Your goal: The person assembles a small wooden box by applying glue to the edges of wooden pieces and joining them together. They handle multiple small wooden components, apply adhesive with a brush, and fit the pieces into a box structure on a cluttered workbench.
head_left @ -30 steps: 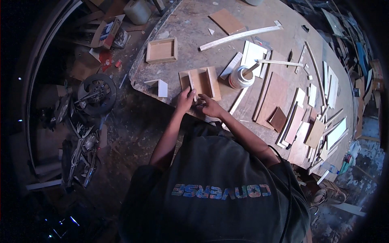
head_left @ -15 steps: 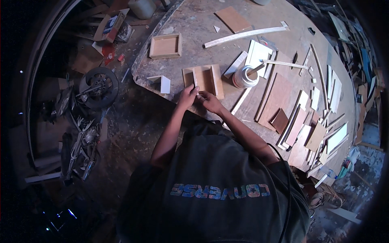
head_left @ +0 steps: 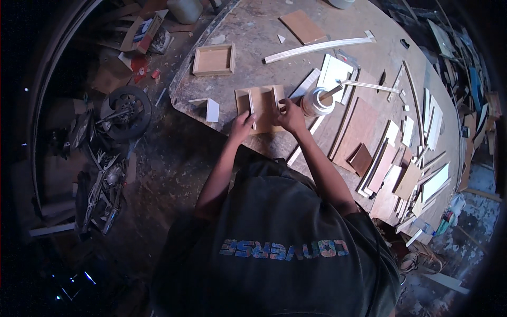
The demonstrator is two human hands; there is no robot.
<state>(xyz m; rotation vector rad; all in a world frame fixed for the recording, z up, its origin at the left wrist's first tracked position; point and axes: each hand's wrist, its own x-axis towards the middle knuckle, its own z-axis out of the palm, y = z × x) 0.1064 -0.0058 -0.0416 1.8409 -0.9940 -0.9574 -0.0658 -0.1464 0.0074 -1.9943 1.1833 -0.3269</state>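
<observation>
A flat brown board (head_left: 263, 129) lies near the table's front edge, with two thin wooden strips standing on it roughly parallel. My left hand (head_left: 243, 127) is at the near part of the left strip (head_left: 251, 99), its fingers closed about it. Over the board's right side, my right hand (head_left: 291, 117) has its fingers bent and closed at the right strip (head_left: 274, 95); the fingers partly hide its near end. Just right of that hand stands a white tub (head_left: 319, 103) with a stick or brush handle (head_left: 332, 92) leaning out.
Left of the board are a small white-faced angled piece (head_left: 212, 110) and a shallow wooden tray (head_left: 214, 73). A long pale strip (head_left: 317, 48) lies farther back. Many cut boards and strips, including a reddish panel (head_left: 356, 129), cover the right side. A wheel (head_left: 125, 114) is on the floor at left.
My right hand has moved right and slightly away, from beside my left hand at the board's near edge to the right strip. My left hand stays near the left strip.
</observation>
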